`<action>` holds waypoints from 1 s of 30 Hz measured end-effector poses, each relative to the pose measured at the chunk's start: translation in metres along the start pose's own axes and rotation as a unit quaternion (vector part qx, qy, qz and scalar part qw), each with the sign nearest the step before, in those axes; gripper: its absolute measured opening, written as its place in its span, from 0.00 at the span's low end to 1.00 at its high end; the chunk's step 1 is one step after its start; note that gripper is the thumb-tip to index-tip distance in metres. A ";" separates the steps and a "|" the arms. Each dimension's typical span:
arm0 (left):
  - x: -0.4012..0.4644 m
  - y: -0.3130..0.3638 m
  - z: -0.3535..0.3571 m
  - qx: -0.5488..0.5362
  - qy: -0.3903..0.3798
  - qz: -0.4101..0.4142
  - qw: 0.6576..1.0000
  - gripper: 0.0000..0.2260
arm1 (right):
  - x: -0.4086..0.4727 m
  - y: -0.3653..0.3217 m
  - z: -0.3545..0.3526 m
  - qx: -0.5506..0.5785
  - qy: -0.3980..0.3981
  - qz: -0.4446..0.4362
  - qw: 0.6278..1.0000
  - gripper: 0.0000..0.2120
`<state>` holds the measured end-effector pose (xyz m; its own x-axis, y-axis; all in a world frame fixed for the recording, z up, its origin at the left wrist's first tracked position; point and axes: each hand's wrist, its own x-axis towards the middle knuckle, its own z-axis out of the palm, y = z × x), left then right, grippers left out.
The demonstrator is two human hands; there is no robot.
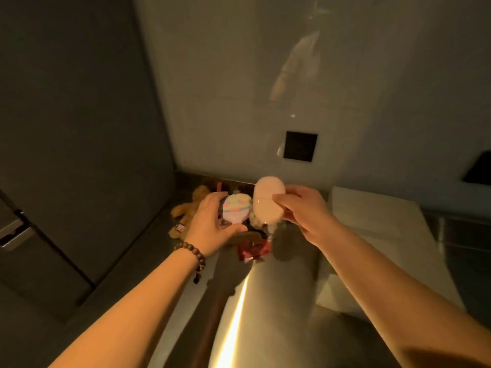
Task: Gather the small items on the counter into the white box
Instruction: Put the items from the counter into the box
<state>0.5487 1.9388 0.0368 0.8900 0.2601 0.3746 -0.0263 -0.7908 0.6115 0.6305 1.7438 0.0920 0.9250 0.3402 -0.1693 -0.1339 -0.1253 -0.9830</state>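
Both hands were holding something. The right hand (300, 208) pinched a pale pink oval case (268, 200) by its right side, thumb and fingers curled on it, and held it up in the air in the middle of the frame. The left hand (210, 221) curled round a pastel toy (236, 208) with stripes on it, just left of the case and almost touching it.

The case looked hard, smooth and light. It could slip, so I think a hold across its narrow middle would be safest. Its long side ran up and down, with the top leaning a little to the left. The pastel toy looked small and light too. I could not tell if it was soft. It stood up tall, with its round end on top.

Under the hands, a little pile sat on the shiny metal counter (265, 301). It had a brown plush toy (188, 208) on the left and a red packet (252, 249) lower down. The white box (372, 221) sat at the right of the frame, near the right hand, so the case had only a short way to go.
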 end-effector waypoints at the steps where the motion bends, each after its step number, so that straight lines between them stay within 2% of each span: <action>1: 0.004 0.021 0.011 -0.004 0.005 0.012 1.000 0.37 | -0.003 -0.005 -0.028 0.016 0.005 -0.008 1.000 0.14; 4: 0.011 0.074 0.044 -0.023 0.012 0.028 0.999 0.35 | -0.007 -0.010 -0.107 0.026 0.040 -0.008 0.999 0.15; 7: 0.012 0.105 0.075 -0.035 0.003 0.041 0.999 0.33 | -0.001 0.006 -0.168 0.024 0.082 0.039 0.996 0.18; 10: 0.015 0.117 0.100 -0.020 -0.023 0.045 0.998 0.35 | 0.015 0.035 -0.198 -0.065 0.106 0.091 0.988 0.20; 15: 0.026 0.117 0.129 0.005 -0.047 0.039 0.998 0.36 | 0.052 0.092 -0.213 -0.189 0.137 0.153 0.960 0.21; 21: 0.041 0.106 0.145 0.010 -0.045 0.032 0.998 0.37 | 0.089 0.146 -0.219 -0.220 0.133 0.236 0.937 0.25; 26: 0.044 0.100 0.157 -0.008 -0.059 0.032 0.998 0.36 | 0.106 0.161 -0.223 -0.220 0.122 0.232 0.940 0.21; 30: 0.045 0.101 0.165 -0.016 -0.073 0.031 0.997 0.36 | 0.101 0.160 -0.231 -0.339 0.128 0.214 0.907 0.23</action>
<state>0.6612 1.7791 0.0001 0.9429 0.1251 0.3087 -0.0965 -0.7845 0.6126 0.7841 1.5431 -0.0663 0.9039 -0.0908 -0.4179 -0.3304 -0.7688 -0.5476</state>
